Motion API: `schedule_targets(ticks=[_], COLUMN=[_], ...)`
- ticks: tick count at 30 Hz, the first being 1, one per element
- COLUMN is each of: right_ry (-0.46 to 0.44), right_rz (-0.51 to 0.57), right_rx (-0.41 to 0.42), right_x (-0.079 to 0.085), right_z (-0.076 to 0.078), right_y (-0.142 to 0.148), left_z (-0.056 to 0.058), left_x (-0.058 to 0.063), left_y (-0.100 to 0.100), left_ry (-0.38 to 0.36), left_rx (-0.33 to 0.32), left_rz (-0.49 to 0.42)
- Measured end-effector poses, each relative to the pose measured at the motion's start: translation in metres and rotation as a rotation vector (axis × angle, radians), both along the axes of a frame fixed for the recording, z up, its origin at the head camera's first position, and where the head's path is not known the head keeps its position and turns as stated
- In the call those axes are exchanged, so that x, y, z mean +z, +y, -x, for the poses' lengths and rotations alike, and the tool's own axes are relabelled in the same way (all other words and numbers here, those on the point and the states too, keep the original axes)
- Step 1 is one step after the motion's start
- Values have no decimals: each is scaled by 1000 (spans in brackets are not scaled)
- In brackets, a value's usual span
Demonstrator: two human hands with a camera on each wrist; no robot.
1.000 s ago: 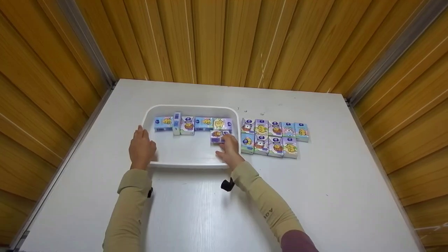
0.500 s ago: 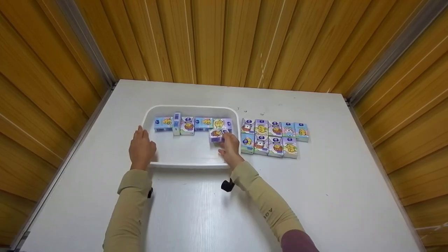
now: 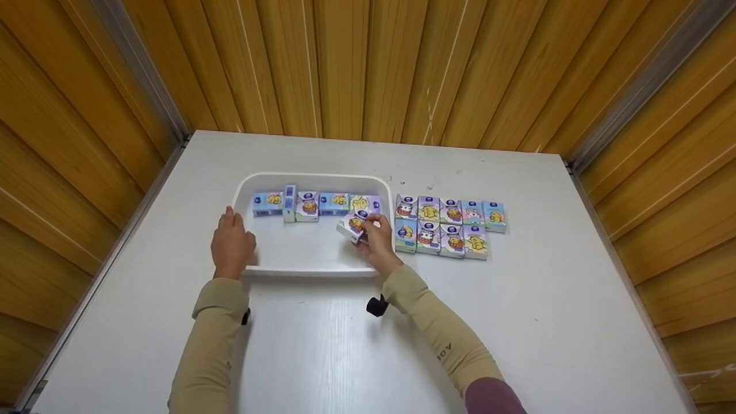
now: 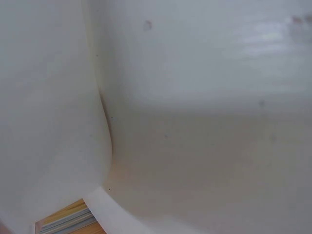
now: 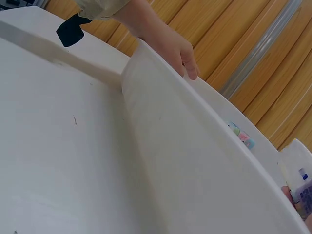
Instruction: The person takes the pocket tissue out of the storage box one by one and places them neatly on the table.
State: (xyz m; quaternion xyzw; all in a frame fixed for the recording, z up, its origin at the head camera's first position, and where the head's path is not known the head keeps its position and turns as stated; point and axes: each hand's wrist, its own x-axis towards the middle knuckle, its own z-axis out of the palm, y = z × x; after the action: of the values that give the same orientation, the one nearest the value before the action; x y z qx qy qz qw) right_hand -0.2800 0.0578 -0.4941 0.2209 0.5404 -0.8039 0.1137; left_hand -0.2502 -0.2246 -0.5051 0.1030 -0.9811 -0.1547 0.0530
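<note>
A white tray (image 3: 305,271) with raised walls lies on the table. In the head view my left hand (image 3: 232,244) rests along its left rim, fingers extended; the right wrist view also shows this hand (image 5: 173,48) over the rim. Inside the tray's right end, my right hand (image 3: 379,238) pinches a purple-and-white cartoon tissue pack (image 3: 351,226), tilted, its printed face up. A row of tissue packs (image 3: 334,203) runs along the back wall, one pack (image 3: 290,203) standing on edge among them. The left wrist view holds only the tray's pale wall (image 4: 53,107) and floor.
Right of the tray, touching or close to its wall, several more tissue packs (image 3: 441,230) lie in two rows on the white table (image 3: 322,345). Wood-slat walls (image 3: 345,69) enclose the back and sides.
The pack in my right hand has turned from lying sideways to a slanted angle, its printed face now showing more. The left hand and the tray have stayed put.
</note>
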Motion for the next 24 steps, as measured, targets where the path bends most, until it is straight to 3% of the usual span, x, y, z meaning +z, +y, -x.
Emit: schedule_targets(ticks=[13,16,21,24], right_ry=[213,253,293,305], right_rz=[-102,-127,-182,-196], right_rx=[119,134,127,92], right_x=[12,15,17,17], right_z=[1,2,1,1], right_y=[23,34,57,74], left_z=[1,0,-1,-1], left_x=[0,0,-1,-2], left_y=[1,1,1,0], left_ry=[-33,2,74,57], left_rx=[13,1,-14,-7], left_rz=[-13,-10,-10,-8])
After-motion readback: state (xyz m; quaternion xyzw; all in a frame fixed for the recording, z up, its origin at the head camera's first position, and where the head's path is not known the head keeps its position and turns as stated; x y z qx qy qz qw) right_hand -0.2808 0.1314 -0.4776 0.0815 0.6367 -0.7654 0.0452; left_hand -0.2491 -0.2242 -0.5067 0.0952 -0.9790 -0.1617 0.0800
